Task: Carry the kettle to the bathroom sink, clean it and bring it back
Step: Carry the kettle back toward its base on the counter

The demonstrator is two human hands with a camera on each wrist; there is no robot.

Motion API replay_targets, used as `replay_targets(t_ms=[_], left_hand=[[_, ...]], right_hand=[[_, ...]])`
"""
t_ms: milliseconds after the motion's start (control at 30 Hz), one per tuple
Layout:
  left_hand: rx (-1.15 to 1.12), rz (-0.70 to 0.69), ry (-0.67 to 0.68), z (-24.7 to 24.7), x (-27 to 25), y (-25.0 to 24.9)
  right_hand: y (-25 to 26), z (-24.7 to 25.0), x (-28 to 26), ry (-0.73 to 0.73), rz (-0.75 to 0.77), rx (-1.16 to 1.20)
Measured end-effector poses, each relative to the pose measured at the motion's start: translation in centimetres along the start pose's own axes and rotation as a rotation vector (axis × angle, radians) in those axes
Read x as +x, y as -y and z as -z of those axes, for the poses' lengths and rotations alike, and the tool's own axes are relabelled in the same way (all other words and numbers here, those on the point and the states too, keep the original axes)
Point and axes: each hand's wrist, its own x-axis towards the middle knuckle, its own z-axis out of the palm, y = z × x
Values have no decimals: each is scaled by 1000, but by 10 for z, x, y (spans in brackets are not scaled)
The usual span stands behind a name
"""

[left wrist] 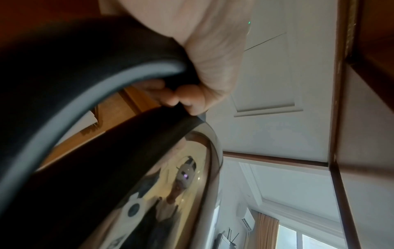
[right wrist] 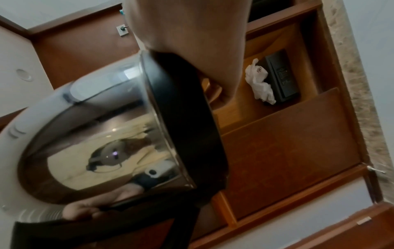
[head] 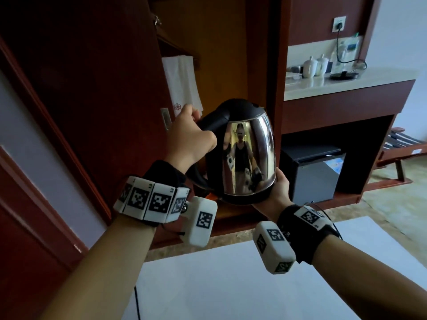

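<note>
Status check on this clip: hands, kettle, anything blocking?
Left hand grips the kettle by its black handle. Right hand supports the kettle's base from below. Kettle airborne, upright, before the open wardrobe. Nothing blocking in view.

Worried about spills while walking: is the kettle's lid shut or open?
Shut. The black lid sits flat on the kettle, held roughly upright by the left hand and right hand.

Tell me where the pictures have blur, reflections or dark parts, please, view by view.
Head view: the kettle mirrors the room and the person sharply; the wardrobe at left is dark. Left wrist view: the black handle under the left hand is blurred. Right wrist view: the kettle's black base is smeared and the right hand soft.
</note>
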Motion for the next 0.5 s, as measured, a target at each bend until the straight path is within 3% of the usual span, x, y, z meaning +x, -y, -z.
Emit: replay_targets(t_ms=[500], left_hand=[[-60, -79, 138, -143, 173, 1]], right_hand=[[124, 9, 152, -91, 212, -43]])
